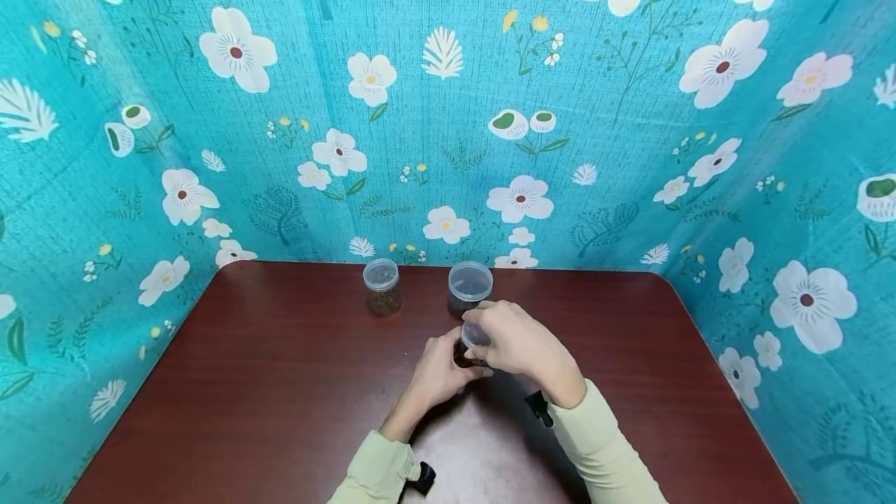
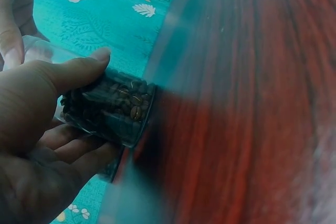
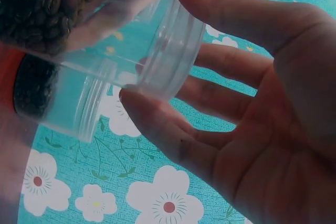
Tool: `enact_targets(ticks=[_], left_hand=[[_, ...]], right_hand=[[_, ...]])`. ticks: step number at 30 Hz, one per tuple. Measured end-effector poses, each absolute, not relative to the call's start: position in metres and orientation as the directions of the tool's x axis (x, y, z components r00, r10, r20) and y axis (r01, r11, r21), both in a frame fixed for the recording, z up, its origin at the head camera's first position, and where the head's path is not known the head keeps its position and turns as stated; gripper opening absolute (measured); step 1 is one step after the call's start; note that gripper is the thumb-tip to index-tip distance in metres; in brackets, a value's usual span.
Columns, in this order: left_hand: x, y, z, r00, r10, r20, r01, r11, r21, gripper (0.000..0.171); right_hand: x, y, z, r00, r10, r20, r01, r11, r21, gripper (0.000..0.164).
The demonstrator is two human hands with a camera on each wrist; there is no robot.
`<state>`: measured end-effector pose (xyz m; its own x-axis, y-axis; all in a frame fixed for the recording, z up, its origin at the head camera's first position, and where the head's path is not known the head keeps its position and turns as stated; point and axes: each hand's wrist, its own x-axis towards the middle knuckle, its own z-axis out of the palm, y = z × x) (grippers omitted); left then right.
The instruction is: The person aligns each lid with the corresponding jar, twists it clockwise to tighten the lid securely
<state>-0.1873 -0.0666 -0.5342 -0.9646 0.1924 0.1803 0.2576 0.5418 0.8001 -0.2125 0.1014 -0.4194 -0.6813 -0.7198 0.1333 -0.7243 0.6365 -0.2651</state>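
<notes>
A clear jar part filled with dark coffee beans (image 2: 134, 100) stands on the table between the two hands. My left hand (image 1: 439, 370) grips it round the lower body, thumb on one side and fingers on the other. At the top, the right hand (image 1: 521, 342) holds the clear ribbed lid (image 3: 176, 51), its thumb and fingertips spread round the rim. The lid sits at the mouth of the jar. Above the beans, the upper part of the jar is see-through.
Just behind the hands stands a second clear jar (image 1: 469, 286) with dark contents. Further left is a jar with brown contents (image 1: 383, 295) and a pale top. The dark red wooden table (image 1: 280, 379) ends at a blue flowered cloth (image 1: 448, 154) at the back and sides.
</notes>
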Motion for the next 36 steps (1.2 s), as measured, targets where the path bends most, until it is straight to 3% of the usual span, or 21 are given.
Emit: enact_targets(ticks=[10,15,22,25,31,36], left_hand=[[-0.189,-0.069,-0.531,-0.965,0.199,0.170,0.255,0.565,0.785,0.054],[-0.191,-0.073,-0.534,-0.963,0.235,0.133,0.239,0.511,0.826,0.053],[-0.192,-0.078,-0.534,-0.961,0.268,0.075,0.203,0.491,0.847,0.062],[-0.192,-0.079,-0.533,-0.958,0.275,0.079,0.213,0.500,0.839,0.066],[-0.191,-0.082,-0.532,-0.961,0.270,0.065,0.198,0.504,0.840,0.070],[-0.189,-0.084,-0.528,-0.960,0.278,0.045,0.185,0.502,0.845,0.064]], right_hand=[[-0.209,0.097,-0.423,-0.716,-0.668,0.201,-0.698,0.683,-0.217,0.030],[-0.212,0.100,-0.427,-0.754,-0.635,0.166,-0.653,0.697,-0.297,0.040],[-0.218,0.113,-0.443,-0.779,-0.626,0.029,-0.568,0.686,-0.455,0.081],[-0.222,0.119,-0.453,-0.773,-0.634,-0.031,-0.535,0.677,-0.505,0.090],[-0.230,0.129,-0.467,-0.727,-0.687,-0.018,-0.562,0.610,-0.558,0.076],[-0.235,0.135,-0.475,-0.709,-0.705,0.005,-0.576,0.575,-0.581,0.066]])
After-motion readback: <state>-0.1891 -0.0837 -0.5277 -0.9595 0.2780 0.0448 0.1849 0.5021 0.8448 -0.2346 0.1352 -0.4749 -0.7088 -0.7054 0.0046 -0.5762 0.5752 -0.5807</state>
